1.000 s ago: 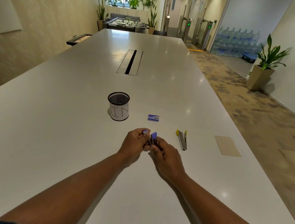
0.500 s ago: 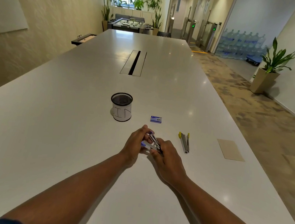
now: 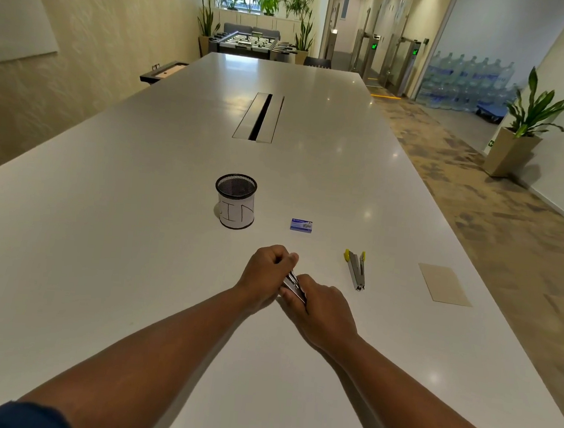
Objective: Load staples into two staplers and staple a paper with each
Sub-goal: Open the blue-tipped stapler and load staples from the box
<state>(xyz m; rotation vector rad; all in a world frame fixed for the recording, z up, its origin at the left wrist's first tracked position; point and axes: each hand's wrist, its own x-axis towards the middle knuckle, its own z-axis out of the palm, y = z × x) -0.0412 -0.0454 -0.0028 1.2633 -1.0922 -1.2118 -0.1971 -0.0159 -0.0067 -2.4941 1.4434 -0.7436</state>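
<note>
Both hands (image 3: 296, 292) clasp a stapler (image 3: 293, 284); yellow stapler (image 3: 356, 269) lies nearby.

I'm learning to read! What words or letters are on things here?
"IN": handwritten on the white paper around the black mesh cup.
Blue staple box: has print, too small to read.
Green signs on the gates: lit symbols, too blurred to read.

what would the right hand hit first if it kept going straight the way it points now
Probably the left hand: the right hand points up-left along the stapler both hold, and the left hand closes over its far end. Depth is hard to judge.
</note>
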